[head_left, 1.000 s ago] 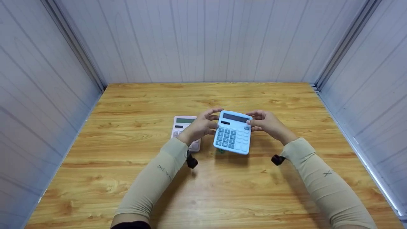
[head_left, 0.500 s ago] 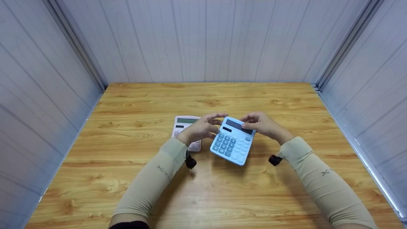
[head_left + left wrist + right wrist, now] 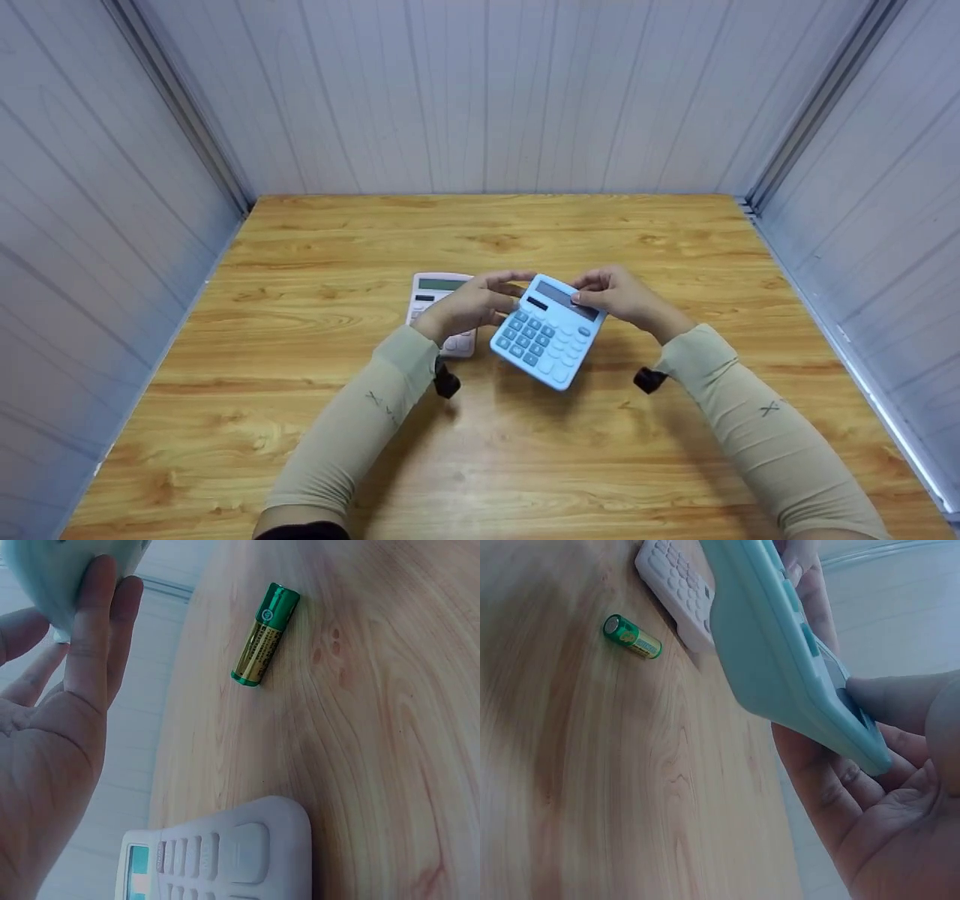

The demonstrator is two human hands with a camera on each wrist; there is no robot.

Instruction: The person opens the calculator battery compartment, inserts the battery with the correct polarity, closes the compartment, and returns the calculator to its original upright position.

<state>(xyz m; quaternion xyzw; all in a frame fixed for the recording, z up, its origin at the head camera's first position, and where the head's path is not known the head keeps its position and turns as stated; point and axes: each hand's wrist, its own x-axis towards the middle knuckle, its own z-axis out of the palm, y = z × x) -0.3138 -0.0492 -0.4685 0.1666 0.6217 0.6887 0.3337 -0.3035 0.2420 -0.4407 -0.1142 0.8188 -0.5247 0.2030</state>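
Note:
A light blue calculator (image 3: 551,330) is held above the table, tilted, its keys facing up toward the head camera. My right hand (image 3: 622,296) grips its upper right edge, thumb on the display and fingers underneath. At its left edge my left hand (image 3: 476,302) holds it with fingers reaching behind the case. Below, a green and gold battery (image 3: 266,634) lies on the table; the calculator hides it in the head view. A pink calculator (image 3: 441,285) lies flat to the left, partly covered by my left hand and wrist.
The wood-grain table (image 3: 315,255) is bounded by pale panelled walls (image 3: 480,97) at the back and both sides. A dark wrist-camera mount (image 3: 649,379) hangs below the right cuff, and another (image 3: 447,381) below the left.
The blue calculator has turned clockwise and come slightly lower and nearer, covering the battery in the head view. My right thumb now lies farther onto the display. The pink calculator has stayed put.

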